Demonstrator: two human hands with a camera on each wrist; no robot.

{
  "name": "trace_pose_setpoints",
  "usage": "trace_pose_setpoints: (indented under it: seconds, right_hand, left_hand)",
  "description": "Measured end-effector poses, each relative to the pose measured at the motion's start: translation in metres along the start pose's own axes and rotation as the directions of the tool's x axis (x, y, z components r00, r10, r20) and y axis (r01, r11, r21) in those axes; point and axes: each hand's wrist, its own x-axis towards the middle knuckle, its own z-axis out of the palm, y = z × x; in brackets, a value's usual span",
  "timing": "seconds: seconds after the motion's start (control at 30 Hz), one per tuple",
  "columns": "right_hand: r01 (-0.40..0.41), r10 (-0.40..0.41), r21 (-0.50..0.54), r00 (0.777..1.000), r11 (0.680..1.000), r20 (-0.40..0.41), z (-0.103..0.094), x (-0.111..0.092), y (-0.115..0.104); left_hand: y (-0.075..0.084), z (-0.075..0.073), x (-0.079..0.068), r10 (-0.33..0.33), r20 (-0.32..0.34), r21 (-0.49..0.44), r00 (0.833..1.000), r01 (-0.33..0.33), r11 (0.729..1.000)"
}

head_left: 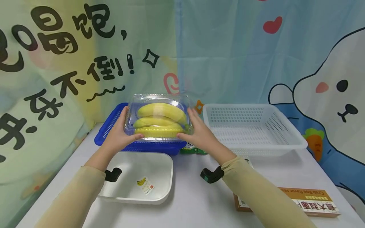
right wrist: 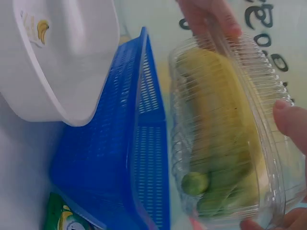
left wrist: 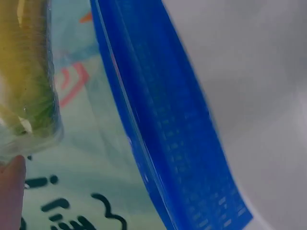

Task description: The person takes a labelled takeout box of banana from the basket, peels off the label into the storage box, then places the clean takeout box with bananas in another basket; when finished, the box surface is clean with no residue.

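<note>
Both hands hold a clear plastic clamshell box (head_left: 131, 126) by its two ends. Inside lie yellow bananas (head_left: 159, 122); in the right wrist view, their ends look green. My left hand (head_left: 118, 134) grips the left end, thumb on the front edge. On the opposite end, my right hand (head_left: 201, 134) does the same, its thumb also in front. The box is raised over a blue perforated basket (head_left: 156, 148), which shows from the side in the right wrist view. Only a fingertip of the left hand appears in the left wrist view.
A white tub (head_left: 125, 164) with a banana label (head_left: 145, 186) inside stands in front of the blue basket. To the right is a white perforated basket (head_left: 253, 147). A green packet (head_left: 194, 149) lies between the baskets. Under the right forearm lies an orange-brown box (head_left: 313, 202).
</note>
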Motion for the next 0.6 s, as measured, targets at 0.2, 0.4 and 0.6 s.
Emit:
trace_pose_setpoints:
  seconds: [0.2,0.4,0.6]
  right_hand:
    - [0.011,-0.012,0.020,0.999,1.000,0.042,0.013,0.029,0.003]
    - [-0.015,0.015,-0.002,0.993,1.000,0.115,0.029,0.049,0.010]
    - [-0.053,0.064,-0.070,0.982,0.996,0.176,0.047,0.062,0.019]
  left_hand:
    - [-0.012,-0.013,0.018,-0.059,0.058,0.081,0.997,0.055,0.995]
    - [-0.026,-0.018,0.034,-0.087,0.122,0.131,0.989,0.070,0.989]
    - [-0.043,-0.015,0.044,-0.142,0.174,0.167,0.975,0.113,0.980]
